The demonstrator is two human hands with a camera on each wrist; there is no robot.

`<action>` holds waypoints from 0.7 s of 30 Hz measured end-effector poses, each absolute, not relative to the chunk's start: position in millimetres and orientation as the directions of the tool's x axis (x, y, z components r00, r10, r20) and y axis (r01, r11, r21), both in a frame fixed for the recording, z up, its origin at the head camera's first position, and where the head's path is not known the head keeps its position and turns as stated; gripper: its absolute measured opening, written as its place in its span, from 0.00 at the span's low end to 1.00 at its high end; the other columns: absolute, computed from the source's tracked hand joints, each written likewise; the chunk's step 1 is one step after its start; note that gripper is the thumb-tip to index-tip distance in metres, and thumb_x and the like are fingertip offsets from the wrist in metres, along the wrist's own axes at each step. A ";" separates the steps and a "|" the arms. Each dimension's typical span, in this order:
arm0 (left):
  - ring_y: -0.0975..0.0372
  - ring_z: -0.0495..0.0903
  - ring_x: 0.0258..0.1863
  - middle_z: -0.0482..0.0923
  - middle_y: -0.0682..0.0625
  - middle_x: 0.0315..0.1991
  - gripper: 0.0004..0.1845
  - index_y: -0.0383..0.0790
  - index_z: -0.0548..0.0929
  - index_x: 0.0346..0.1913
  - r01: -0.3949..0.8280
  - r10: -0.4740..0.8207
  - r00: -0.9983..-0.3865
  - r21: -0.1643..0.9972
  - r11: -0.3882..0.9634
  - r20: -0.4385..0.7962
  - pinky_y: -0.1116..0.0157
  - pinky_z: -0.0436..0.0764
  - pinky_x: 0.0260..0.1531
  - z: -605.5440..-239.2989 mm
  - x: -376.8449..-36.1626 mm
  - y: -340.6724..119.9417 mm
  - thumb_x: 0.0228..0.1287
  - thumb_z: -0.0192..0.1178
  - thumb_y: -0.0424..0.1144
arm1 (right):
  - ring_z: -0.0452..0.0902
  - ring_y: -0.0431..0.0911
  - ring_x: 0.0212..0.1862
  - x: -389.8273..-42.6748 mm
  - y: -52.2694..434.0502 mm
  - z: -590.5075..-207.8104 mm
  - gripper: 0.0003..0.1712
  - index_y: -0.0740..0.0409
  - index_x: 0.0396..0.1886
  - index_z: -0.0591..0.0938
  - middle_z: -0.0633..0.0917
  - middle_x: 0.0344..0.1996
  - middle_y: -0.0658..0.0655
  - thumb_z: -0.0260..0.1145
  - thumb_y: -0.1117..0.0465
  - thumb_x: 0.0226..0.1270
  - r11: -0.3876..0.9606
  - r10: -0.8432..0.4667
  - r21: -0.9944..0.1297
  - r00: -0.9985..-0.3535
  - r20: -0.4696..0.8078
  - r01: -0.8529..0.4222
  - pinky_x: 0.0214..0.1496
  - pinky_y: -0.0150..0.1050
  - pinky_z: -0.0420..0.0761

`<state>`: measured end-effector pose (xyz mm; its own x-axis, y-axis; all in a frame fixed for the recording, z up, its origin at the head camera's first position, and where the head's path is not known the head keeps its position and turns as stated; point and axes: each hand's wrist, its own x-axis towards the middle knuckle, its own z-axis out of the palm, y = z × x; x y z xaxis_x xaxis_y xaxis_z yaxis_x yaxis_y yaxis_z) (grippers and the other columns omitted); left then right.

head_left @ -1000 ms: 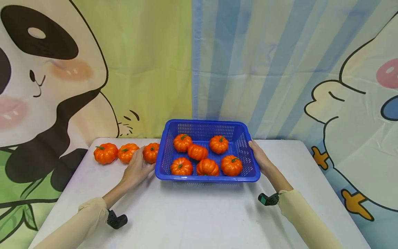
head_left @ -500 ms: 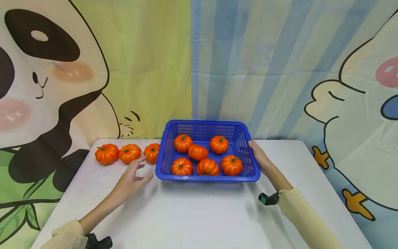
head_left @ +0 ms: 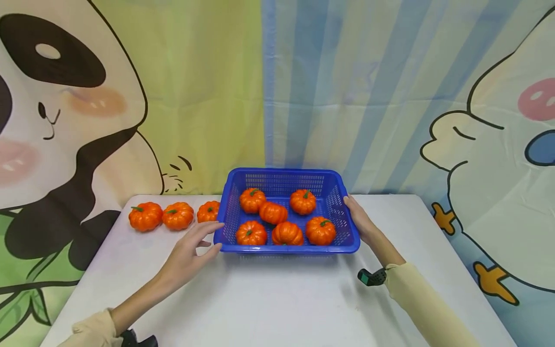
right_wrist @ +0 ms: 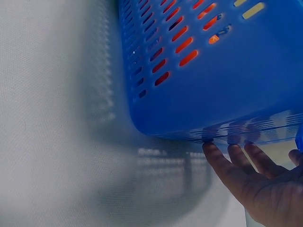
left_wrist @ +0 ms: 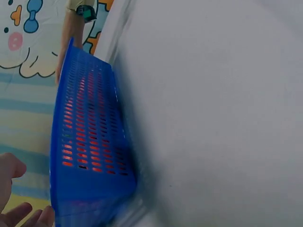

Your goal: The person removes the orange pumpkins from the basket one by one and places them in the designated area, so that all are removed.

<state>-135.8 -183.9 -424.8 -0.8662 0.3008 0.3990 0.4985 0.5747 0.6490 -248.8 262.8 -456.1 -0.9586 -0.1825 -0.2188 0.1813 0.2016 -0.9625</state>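
The blue basket (head_left: 288,212) stands at the back middle of the table (head_left: 277,299), six pumpkins inside. The right hand (head_left: 358,218) lies flat on its right wall. The left hand (head_left: 191,250), fingers relaxed, holds nothing near its left front corner. It looks light, a bit flexible; better to grip under both rims.

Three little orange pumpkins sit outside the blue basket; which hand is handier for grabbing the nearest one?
Probably the left hand: it hovers open beside the blue plastic basket, close to the nearest small orange pumpkin. The right hand rests on the basket's far side.
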 end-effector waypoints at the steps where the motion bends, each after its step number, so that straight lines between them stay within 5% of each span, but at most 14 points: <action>1: 0.55 0.80 0.54 0.75 0.46 0.60 0.25 0.43 0.76 0.62 0.502 0.314 -0.865 0.650 0.571 0.392 0.66 0.85 0.42 -420.4 -136.8 -179.0 0.61 0.66 0.33 | 0.59 0.63 0.71 -249.1 262.2 -456.3 0.37 0.43 0.79 0.36 0.54 0.76 0.67 0.32 0.39 0.78 0.199 -0.183 -0.963 -0.958 -0.219 0.182 0.74 0.57 0.60; 7: 0.58 0.82 0.40 0.76 0.45 0.58 0.24 0.47 0.77 0.62 0.469 0.425 -0.874 0.645 0.604 0.237 0.69 0.83 0.35 -394.8 -167.3 -139.2 0.63 0.64 0.37 | 0.60 0.64 0.71 -250.7 261.5 -457.4 0.37 0.43 0.79 0.36 0.55 0.75 0.67 0.32 0.38 0.78 0.187 -0.176 -0.965 -0.960 -0.216 0.183 0.73 0.58 0.62; 12: 0.52 0.80 0.44 0.75 0.42 0.59 0.26 0.46 0.74 0.65 0.443 0.497 -0.865 0.559 0.701 0.063 0.57 0.83 0.40 -389.5 -213.8 -100.7 0.63 0.63 0.42 | 0.59 0.63 0.72 -250.7 261.7 -458.1 0.37 0.43 0.79 0.37 0.54 0.76 0.66 0.33 0.38 0.78 0.185 -0.180 -0.965 -0.959 -0.219 0.185 0.74 0.58 0.61; 21: 0.50 0.75 0.62 0.80 0.42 0.58 0.24 0.42 0.78 0.61 0.437 0.519 -0.833 0.349 0.829 -0.191 0.55 0.74 0.62 -396.3 -279.5 -40.9 0.65 0.61 0.48 | 0.59 0.64 0.72 -250.1 262.1 -458.7 0.36 0.42 0.79 0.37 0.53 0.76 0.66 0.32 0.39 0.78 0.189 -0.180 -0.965 -0.959 -0.218 0.184 0.74 0.59 0.59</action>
<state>-279.5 -40.9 -396.3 -0.8330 0.5192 -0.1910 0.4366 0.8290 0.3494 -250.1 262.1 -458.7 -0.9590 -0.1804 -0.2184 0.1842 0.1885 -0.9646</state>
